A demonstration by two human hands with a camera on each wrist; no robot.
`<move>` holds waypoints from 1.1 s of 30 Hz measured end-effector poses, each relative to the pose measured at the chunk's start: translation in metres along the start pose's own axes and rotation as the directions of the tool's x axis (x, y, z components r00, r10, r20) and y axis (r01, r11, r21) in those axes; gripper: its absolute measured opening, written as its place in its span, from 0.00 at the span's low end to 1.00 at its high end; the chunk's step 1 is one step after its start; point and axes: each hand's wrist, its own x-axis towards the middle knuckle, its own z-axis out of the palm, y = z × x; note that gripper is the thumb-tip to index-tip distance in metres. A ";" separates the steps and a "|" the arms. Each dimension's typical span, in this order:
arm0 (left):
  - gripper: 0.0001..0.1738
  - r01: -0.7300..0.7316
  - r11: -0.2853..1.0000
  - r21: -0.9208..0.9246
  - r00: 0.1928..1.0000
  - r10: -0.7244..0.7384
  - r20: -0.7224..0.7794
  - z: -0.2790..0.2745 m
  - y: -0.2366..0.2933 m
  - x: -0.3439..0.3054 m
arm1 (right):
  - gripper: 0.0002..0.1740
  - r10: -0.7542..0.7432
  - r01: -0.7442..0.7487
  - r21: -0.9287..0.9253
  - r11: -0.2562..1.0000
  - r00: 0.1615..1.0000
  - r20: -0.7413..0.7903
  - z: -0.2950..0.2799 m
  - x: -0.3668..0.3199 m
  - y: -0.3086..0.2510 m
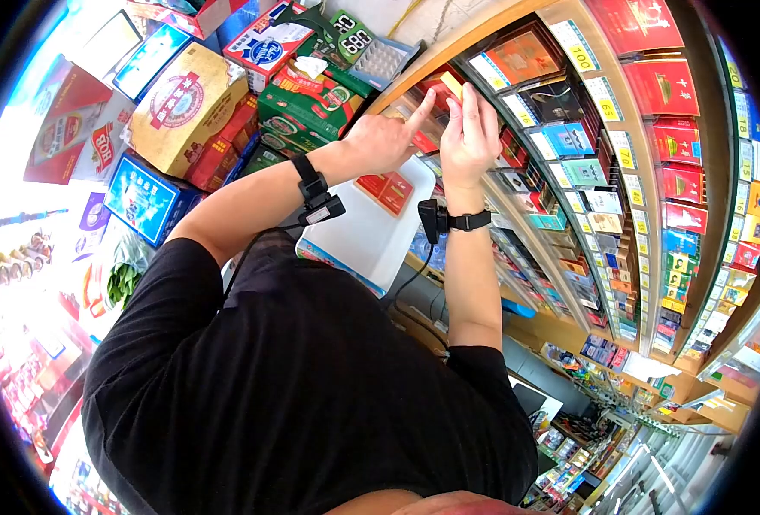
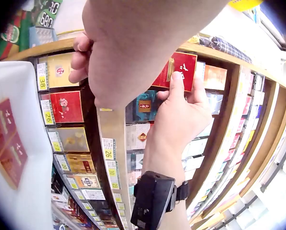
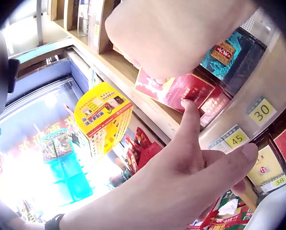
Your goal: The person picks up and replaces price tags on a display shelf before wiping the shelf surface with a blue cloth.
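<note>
My right hand (image 1: 470,133) is raised to a wooden cigarette shelf (image 1: 517,17) and grips a red cigarette pack (image 1: 449,84) at the slot's mouth. The left wrist view shows its thumb lying on the pack's (image 2: 181,67) face and its fingers behind it. My left hand (image 1: 384,137) is beside it with the index finger stretched out and the other fingers curled. In the right wrist view that fingertip touches the red pack (image 3: 195,91). Between my forearms lies a white tray (image 1: 371,232) with two red packs (image 1: 387,190) on it.
Rows of cigarette packs with yellow price tags (image 2: 109,153) fill the shelves (image 1: 620,172) to the right. Stacked cartons (image 1: 182,107) and green boxes (image 1: 311,94) stand at the upper left, a calculator (image 1: 350,34) above them. A yellow box (image 3: 102,120) shows below the shelf.
</note>
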 end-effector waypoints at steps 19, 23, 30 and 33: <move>0.64 0.053 0.998 -0.043 0.998 -0.051 0.042 0.005 -0.001 0.004 | 0.20 0.180 -0.147 -0.222 0.964 0.974 0.136 0.005 -0.001 0.004; 0.59 0.013 0.999 0.040 1.000 -0.013 -0.010 0.005 -0.004 0.001 | 0.21 0.243 -0.146 -0.311 0.939 0.923 0.300 0.000 0.008 0.000; 0.62 0.065 0.997 -0.039 0.998 -0.065 0.004 -0.003 -0.003 -0.006 | 0.30 0.392 -0.102 -0.502 0.859 0.762 0.516 -0.008 0.023 -0.018; 0.62 0.064 0.995 -0.081 0.998 -0.065 -0.001 -0.009 -0.002 -0.013 | 0.34 0.351 -0.127 -0.408 0.904 0.764 0.541 -0.012 0.021 -0.016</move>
